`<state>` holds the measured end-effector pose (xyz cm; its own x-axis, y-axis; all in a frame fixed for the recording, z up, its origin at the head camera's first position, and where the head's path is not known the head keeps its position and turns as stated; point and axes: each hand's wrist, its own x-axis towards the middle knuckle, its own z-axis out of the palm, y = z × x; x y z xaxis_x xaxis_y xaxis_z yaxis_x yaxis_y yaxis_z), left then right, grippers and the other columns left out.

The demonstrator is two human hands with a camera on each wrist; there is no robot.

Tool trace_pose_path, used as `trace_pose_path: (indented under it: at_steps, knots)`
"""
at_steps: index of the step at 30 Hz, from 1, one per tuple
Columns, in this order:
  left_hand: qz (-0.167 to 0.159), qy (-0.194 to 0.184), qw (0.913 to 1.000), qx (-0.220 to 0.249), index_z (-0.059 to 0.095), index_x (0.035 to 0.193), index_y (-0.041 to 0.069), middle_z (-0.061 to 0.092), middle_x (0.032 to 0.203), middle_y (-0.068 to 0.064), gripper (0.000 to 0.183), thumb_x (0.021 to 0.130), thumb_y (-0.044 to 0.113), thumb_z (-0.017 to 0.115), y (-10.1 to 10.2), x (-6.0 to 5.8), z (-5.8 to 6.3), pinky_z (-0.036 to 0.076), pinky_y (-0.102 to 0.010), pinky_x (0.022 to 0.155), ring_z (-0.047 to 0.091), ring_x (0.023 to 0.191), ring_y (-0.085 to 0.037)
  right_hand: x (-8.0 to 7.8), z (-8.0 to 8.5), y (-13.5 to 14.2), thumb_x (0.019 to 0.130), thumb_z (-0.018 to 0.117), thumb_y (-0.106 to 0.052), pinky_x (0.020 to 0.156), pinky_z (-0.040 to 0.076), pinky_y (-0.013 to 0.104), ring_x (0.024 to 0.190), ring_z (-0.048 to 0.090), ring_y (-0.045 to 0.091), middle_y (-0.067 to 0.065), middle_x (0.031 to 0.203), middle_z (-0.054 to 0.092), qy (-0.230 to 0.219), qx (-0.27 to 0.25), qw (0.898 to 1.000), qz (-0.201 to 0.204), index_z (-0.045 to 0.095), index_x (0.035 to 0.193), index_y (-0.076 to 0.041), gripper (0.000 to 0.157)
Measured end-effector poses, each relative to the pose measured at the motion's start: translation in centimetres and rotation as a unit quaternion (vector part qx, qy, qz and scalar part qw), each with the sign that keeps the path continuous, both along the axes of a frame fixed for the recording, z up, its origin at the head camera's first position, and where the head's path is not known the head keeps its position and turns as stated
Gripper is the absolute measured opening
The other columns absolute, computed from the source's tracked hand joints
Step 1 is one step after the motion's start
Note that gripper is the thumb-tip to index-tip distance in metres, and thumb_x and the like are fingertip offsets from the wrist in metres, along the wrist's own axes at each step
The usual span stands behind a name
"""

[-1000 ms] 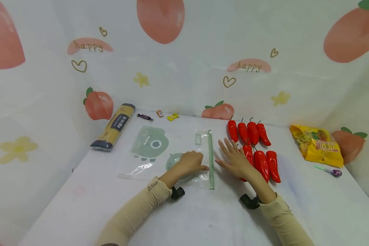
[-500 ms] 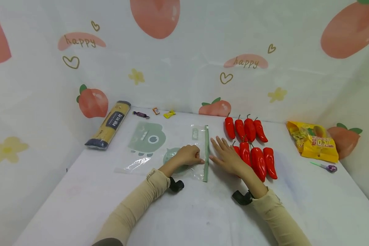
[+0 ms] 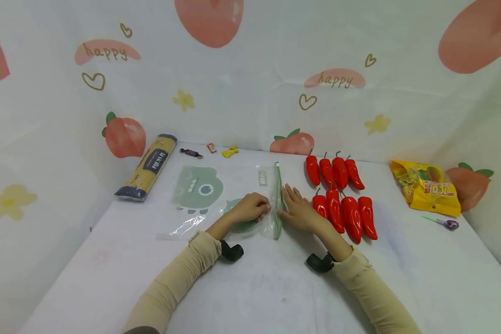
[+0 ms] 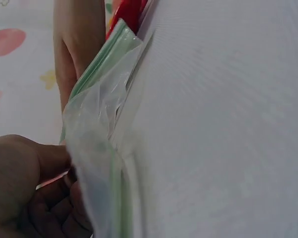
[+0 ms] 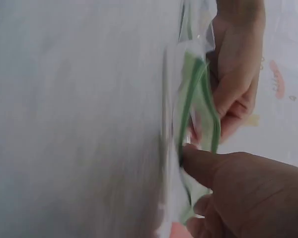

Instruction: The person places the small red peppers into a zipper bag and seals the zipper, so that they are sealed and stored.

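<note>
A clear zip bag [image 3: 198,185] printed with green monsters lies flat on the table, its mouth toward the right. My left hand [image 3: 250,207] pinches the upper film close to the mouth and lifts it a little. At the green zip edge is my right hand [image 3: 298,211], fingers stretched out and thumb at the mouth. In the right wrist view the two green zip strips [image 5: 185,106] stand parted, with the right thumb [image 5: 201,161] at the gap. Creased film [image 4: 92,124] partly covers the left fingertips in the left wrist view.
Two rows of red peppers [image 3: 352,220] lie just right of the right hand. A pasta packet [image 3: 150,167] lies back left, beside several wrapped candies [image 3: 230,152]. On the far right are a yellow candy bag [image 3: 432,188] and a lollipop [image 3: 450,224]. Printed cloth walls surround the table.
The right hand has moved left, from beside the peppers to the bag's zip edge. The left hand has drawn the upper film up, and the straight zip edge now bows and parts.
</note>
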<state>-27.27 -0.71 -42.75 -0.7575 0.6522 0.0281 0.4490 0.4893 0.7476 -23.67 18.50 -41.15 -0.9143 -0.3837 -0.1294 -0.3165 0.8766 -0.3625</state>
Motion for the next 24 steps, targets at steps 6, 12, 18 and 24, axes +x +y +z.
trace_pose_path:
  at_steps: [6,12,18,24]
  knots:
    - [0.03,0.035,0.9985,0.03,0.067,0.076,0.007,0.058,0.053,0.001,0.02,0.09,0.017,0.057,-0.3,0.1,0.0,0.04,-0.014,0.048,0.049,0.046,-0.003,-0.1,-0.5,-0.5,0.092,0.048,-0.025,0.107,0.02,0.064,0.14,0.007,0.041,0.015,0.155,0.001,-0.014,0.017,0.999,0.028,0.016,0.145,0.001,0.066]
    - [0.169,0.018,0.9825,0.077,0.074,0.078,0.006,0.07,0.067,-0.004,0.013,0.082,0.018,0.067,-1.1,0.7,0.6,0.048,-0.016,0.054,0.061,0.057,-0.003,-0.2,-0.5,-0.3,0.095,0.044,-0.031,0.11,0.015,0.062,0.141,0.008,0.038,0.014,0.154,0.01,-0.035,0.039,0.998,0.029,0.017,0.145,-0.001,0.064]
    - [0.268,-0.202,0.9084,0.25,0.067,0.092,-0.008,0.071,0.077,-0.011,0.017,0.078,0.002,0.069,-2.2,0.8,0.2,0.056,-0.02,0.059,0.065,0.06,-0.007,0.1,-0.3,0.4,0.094,0.047,-0.032,0.111,0.015,0.061,0.141,0.009,0.038,0.015,0.154,0.012,-0.04,0.042,0.998,0.013,0.016,0.145,-0.001,0.067]
    - [0.272,-0.276,0.8612,0.329,0.06,0.107,-0.012,0.069,0.074,-0.003,0.027,0.081,-0.004,0.063,-2.7,0.9,0.0,0.056,-0.019,0.062,0.065,0.064,-0.007,0.2,-0.4,0.5,0.093,0.048,-0.032,0.111,0.017,0.058,0.14,0.011,0.038,0.017,0.153,0.013,-0.031,0.031,0.999,0.016,0.017,0.144,0.001,0.068]
